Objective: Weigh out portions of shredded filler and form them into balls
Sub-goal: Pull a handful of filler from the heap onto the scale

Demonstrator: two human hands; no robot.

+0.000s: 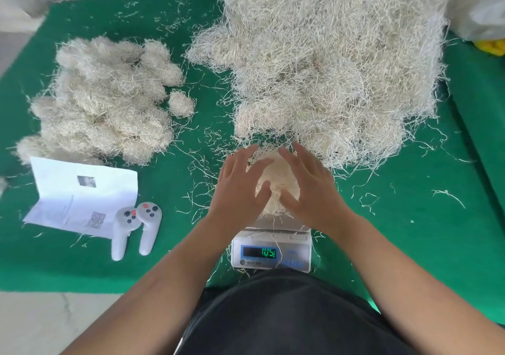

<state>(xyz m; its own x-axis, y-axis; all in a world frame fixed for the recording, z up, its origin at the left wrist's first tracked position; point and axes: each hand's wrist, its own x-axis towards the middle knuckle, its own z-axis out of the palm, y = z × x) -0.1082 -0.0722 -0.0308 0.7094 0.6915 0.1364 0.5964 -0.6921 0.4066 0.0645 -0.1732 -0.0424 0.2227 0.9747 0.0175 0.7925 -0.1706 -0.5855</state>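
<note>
A small clump of pale shredded filler (pixel 276 174) sits on the white digital scale (pixel 272 251), whose green display is lit. My left hand (pixel 240 188) rests against the clump's left side with fingers straight and spread. My right hand (pixel 308 182) lies against its right side, fingers also straight. The two hands flank the clump over the scale's platform. A large heap of loose filler (pixel 333 62) rises behind the scale. Several formed filler balls (pixel 103 98) are piled at the left, with one small ball (pixel 181 104) apart from them.
A green mat (pixel 410 231) covers the work surface, scattered with loose strands. A folded white paper (pixel 82 196) and two white handheld controllers (pixel 136 229) lie left of the scale. A white plastic bag (pixel 481 5) sits at the far right.
</note>
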